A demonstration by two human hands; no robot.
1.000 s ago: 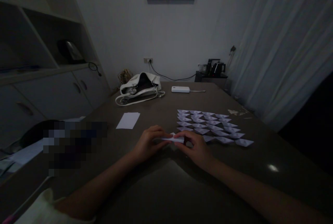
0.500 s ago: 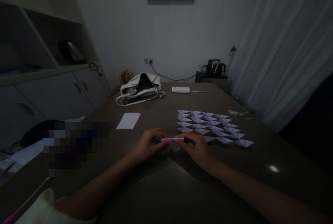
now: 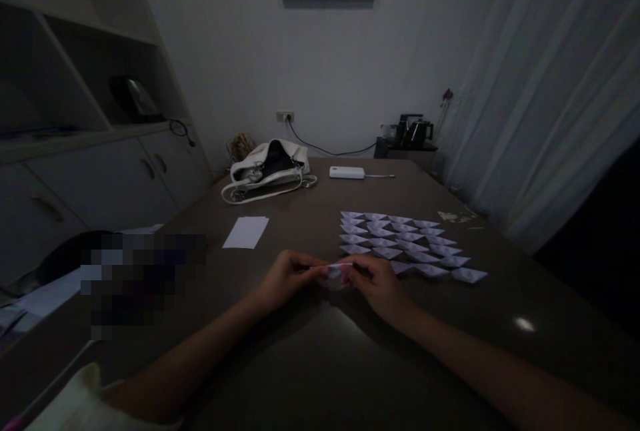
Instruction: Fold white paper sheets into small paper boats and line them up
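Observation:
Between my two hands is a small folded piece of white paper (image 3: 336, 271), held just above the dark table. My left hand (image 3: 290, 279) pinches its left end between thumb and fingers. At the other end, the thumb and fingers of my right hand (image 3: 380, 284) close on it too. My fingertips cover much of the paper, so its exact folds are hard to make out. Rows of folded paper boats (image 3: 410, 246) stand just beyond and to the right of my right hand. Flat white paper sheets (image 3: 246, 232) lie beyond my left hand.
A white handbag (image 3: 270, 171) sits at the table's far left, and a white power bank (image 3: 347, 173) with a short cable lies at the far middle. Papers (image 3: 55, 287) and a blurred-out patch are along the left edge. A kettle (image 3: 419, 132) stands behind the table.
The folded paper has turned from a thin edge-on strip to show more of its front face. My left fingers have shifted slightly on it; the boats and sheets stay put.

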